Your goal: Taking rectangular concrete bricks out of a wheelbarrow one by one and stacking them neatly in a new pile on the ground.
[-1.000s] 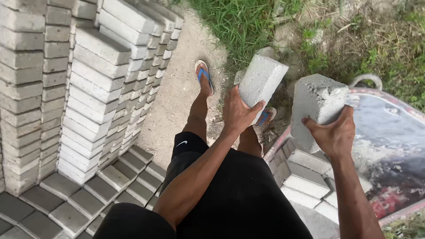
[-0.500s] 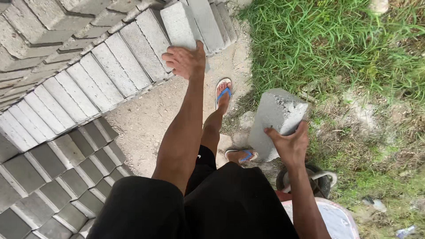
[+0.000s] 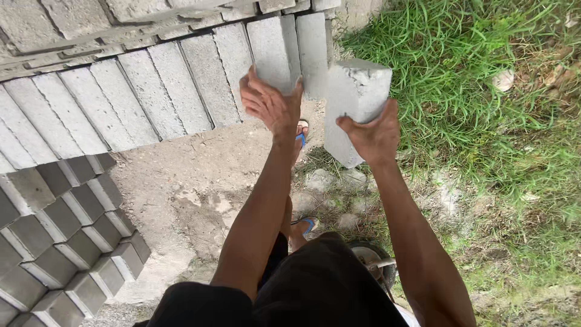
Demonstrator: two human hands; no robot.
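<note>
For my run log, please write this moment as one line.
left hand: pressing grey block in stack row | right hand: holding second grey block beside row | ground: sand, grass on right

Mid-frame, the left hand (image 3: 270,103) presses a grey paver (image 3: 270,51) in the stacked row (image 3: 151,91); the right hand (image 3: 370,134) grips 1 concrete block (image 3: 357,97) above grass (image 3: 484,91).
</note>
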